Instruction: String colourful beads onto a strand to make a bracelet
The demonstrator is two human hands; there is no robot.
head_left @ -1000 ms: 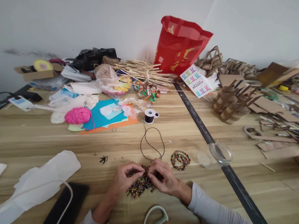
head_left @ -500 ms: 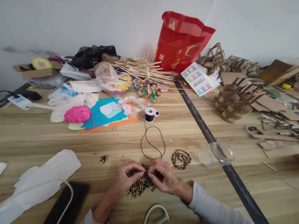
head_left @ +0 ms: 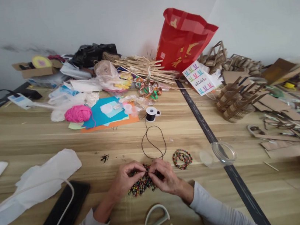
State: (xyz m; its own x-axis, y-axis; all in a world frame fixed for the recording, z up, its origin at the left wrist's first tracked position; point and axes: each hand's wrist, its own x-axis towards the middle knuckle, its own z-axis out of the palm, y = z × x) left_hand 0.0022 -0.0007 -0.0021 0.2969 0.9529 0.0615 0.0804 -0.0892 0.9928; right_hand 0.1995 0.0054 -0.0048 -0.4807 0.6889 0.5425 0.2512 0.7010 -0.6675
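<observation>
Multicoloured beads (head_left: 141,186) lie in a loose pile on the wooden table. Over the pile my left hand (head_left: 128,177) pinches with thumb and forefinger; what sits between the fingertips is too small to make out. My right hand (head_left: 165,177) is pinched close beside it, with a black cord (head_left: 143,143) running down toward its fingers from a white spool (head_left: 151,114) of black cord. Whether the fingers grip the cord end or a bead is hidden. Strings of beads (head_left: 182,159) lie coiled to the right of my right hand.
Scissors (head_left: 157,223) with pale handles lie near the front edge. A clear coil (head_left: 224,153) rests at right, on the dark strip. Pink yarn (head_left: 78,114), coloured paper (head_left: 102,113), a red bag (head_left: 184,40) and small woven baskets (head_left: 232,101) stand or lie further back.
The view has shifted very slightly. Both hands keep their pinched pose over the beads.
</observation>
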